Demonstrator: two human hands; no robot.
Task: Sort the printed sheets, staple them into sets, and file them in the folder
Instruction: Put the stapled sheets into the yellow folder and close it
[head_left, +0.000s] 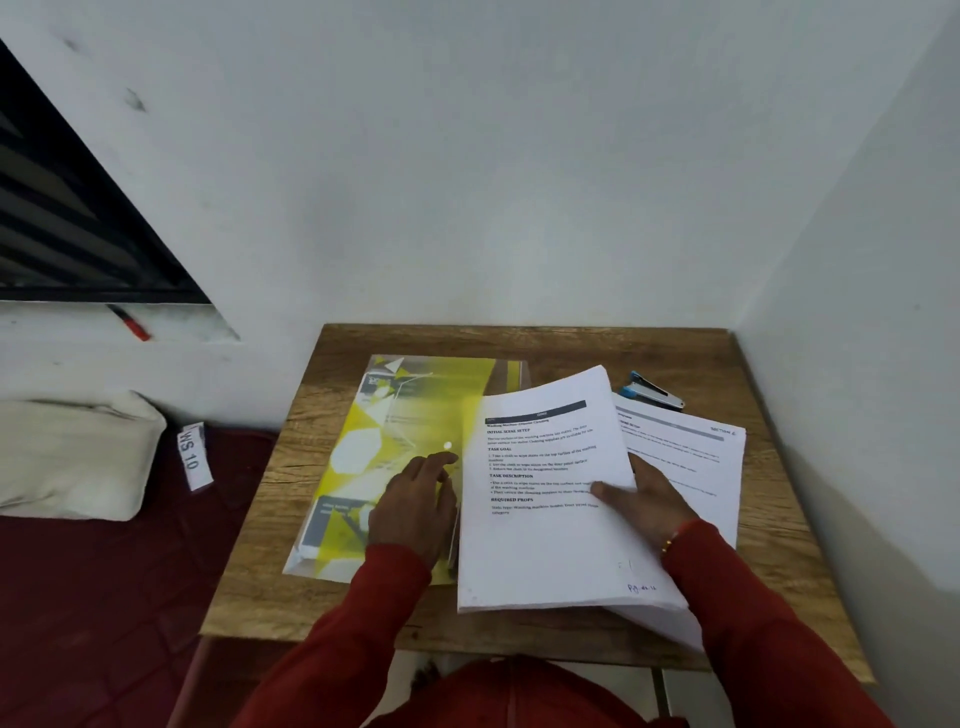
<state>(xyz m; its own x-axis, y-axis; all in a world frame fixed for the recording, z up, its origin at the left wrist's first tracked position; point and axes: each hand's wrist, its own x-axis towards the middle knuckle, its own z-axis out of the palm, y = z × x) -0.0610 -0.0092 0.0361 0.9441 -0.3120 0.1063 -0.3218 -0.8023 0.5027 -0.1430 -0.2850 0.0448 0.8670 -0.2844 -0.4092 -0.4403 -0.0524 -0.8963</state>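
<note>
Left hand (415, 506) lay flat, fingers straight, on the yellow folder (363, 457) at counter (779, 571) left. Right hand (647, 499) pinched a raised set of sheets (545, 519), stapler (655, 392) far right. Could fan apart if loosened.

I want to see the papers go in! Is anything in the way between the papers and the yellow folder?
Nothing visible lies between them. The right hand holds the stack of printed sheets right beside the yellow folder. But the folder looks closed, and the left hand rests on its cover, so it needs opening first.
</note>
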